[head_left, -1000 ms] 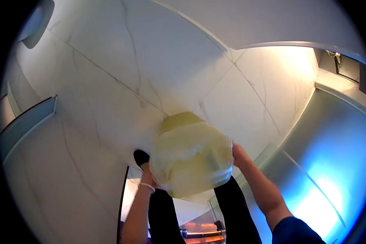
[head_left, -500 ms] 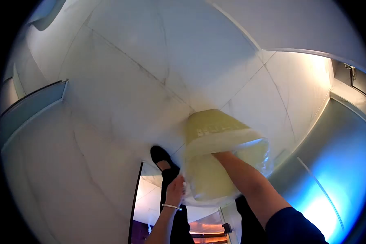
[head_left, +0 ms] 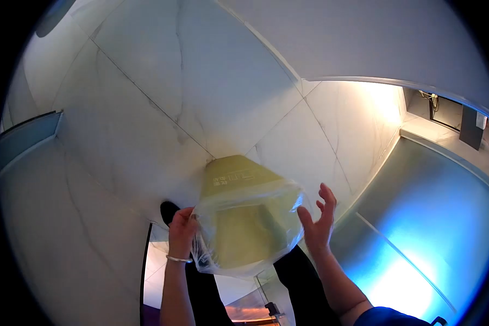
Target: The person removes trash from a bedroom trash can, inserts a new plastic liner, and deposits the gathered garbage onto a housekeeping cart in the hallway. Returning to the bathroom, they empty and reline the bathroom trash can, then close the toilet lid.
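Observation:
A yellow-green bin (head_left: 233, 171) with pale printed characters on its side stands on the floor in front of me. A clear plastic bag (head_left: 228, 269) lines it, folded out over the rim. At the left of the rim my left hand (head_left: 182, 227), with a bracelet at the wrist, is closed on the bag's edge. Just off the right side of the rim is my right hand (head_left: 319, 221), open with fingers apart and nothing in it. Through the bag's mouth the inside of the bin shows yellow-green.
Pale marble-look tiles (head_left: 141, 141) cover the floor. A grey panel (head_left: 375, 38) spans the upper right. At the right, a glossy surface (head_left: 396, 228) reflects blue light. My black shoe (head_left: 169, 211) is beside the bin, and a mirror-like panel (head_left: 155, 261) is at lower left.
My right hand has come up out of the bin and opened beside its right rim. My left hand still grips the bag's edge. The view has shifted, so the bin appears further left.

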Motion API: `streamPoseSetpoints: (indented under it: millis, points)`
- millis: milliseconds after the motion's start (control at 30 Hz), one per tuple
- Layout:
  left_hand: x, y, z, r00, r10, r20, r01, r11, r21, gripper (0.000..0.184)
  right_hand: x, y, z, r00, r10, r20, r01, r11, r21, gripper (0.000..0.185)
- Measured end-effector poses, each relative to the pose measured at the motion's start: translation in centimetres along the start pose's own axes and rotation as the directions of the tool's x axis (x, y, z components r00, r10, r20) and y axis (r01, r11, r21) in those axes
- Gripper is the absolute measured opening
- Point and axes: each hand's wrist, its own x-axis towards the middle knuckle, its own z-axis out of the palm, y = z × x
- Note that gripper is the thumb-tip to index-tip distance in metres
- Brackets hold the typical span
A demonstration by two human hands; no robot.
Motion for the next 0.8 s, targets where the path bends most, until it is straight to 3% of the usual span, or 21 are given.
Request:
streamPoseSetpoints:
  millis: [33, 67, 100, 200, 300, 400, 467, 533, 600, 633, 733, 800]
  points:
    - [0.9, -0.8, -0.9, 0.999, -0.044, 0.005, 0.044, 0.999, -0.032, 0.016, 0.8, 1.7, 0.2, 0.963, 0.221, 0.152, -0.256, 0.925, 0.28, 0.035]
    - [1.4, 0.0, -0.5, 0.996, -0.09, 0.01, 0.09, 0.994, -0.06, 0.008, 1.3, 3.7, 0.7, 0.857, 0.372, 0.356, -0.509, 0.711, 0.485, 0.031]
    - [1.6, 0.4, 0.9, 0.986, -0.13, -0.101, 0.117, 0.986, -0.122, 0.008, 1.9, 5.0, 1.1, 0.838, 0.384, 0.389, -0.54, 0.693, 0.478, 0.028]
    - [3.2, 0.1, 1.5, 0.983, -0.128, -0.135, 0.109, 0.985, -0.134, 0.009, 3.0, 8.2, 3.0, 0.774, 0.443, 0.451, -0.624, 0.651, 0.432, 0.023]
    - [4.3, -5.2, -2.2, 0.962, -0.116, -0.247, 0.182, 0.948, 0.261, 0.011, 2.6, 11.0, 4.5, 0.694, 0.572, 0.437, -0.717, 0.611, 0.337, 0.023]
    - [-1.0, -3.6, -1.9, 0.922, -0.384, -0.045, 0.373, 0.914, -0.158, 0.015, 1.3, 7.2, 0.8, 0.576, 0.629, 0.522, -0.814, 0.381, 0.439, 0.021]
    - [-5.6, -3.1, -4.1, 0.903, -0.425, 0.064, 0.362, 0.832, 0.42, 0.009, -1.7, 10.2, -0.6, 0.664, 0.493, 0.562, -0.716, 0.635, 0.289, 0.02]
    - [-9.0, -6.7, -6.3, 0.817, -0.548, 0.181, 0.554, 0.832, 0.02, 0.011, -3.1, 10.9, -1.3, 0.683, 0.421, 0.596, -0.575, 0.814, 0.084, 0.019]
    - [-10.5, -5.5, -5.3, 0.775, -0.572, 0.267, 0.595, 0.804, -0.005, 0.018, -4.4, 10.2, -2.6, 0.657, 0.463, 0.595, -0.433, 0.878, -0.205, 0.02]
    - [-11.3, -5.2, -4.8, 0.746, -0.587, 0.313, 0.623, 0.782, -0.017, 0.022, -5.9, 11.6, -2.3, 0.665, 0.449, 0.597, -0.416, 0.886, -0.203, 0.019]
    - [-11.6, -5.6, -4.2, 0.687, -0.624, 0.371, 0.636, 0.764, 0.109, 0.027, -9.1, 14.1, -1.6, 0.523, 0.467, 0.713, -0.46, 0.859, -0.225, 0.016]
    - [-10.8, -6.8, -4.7, 0.696, -0.67, 0.258, 0.623, 0.742, 0.247, 0.031, -11.2, 15.6, -0.7, 0.387, 0.485, 0.784, -0.68, 0.725, -0.113, 0.015]
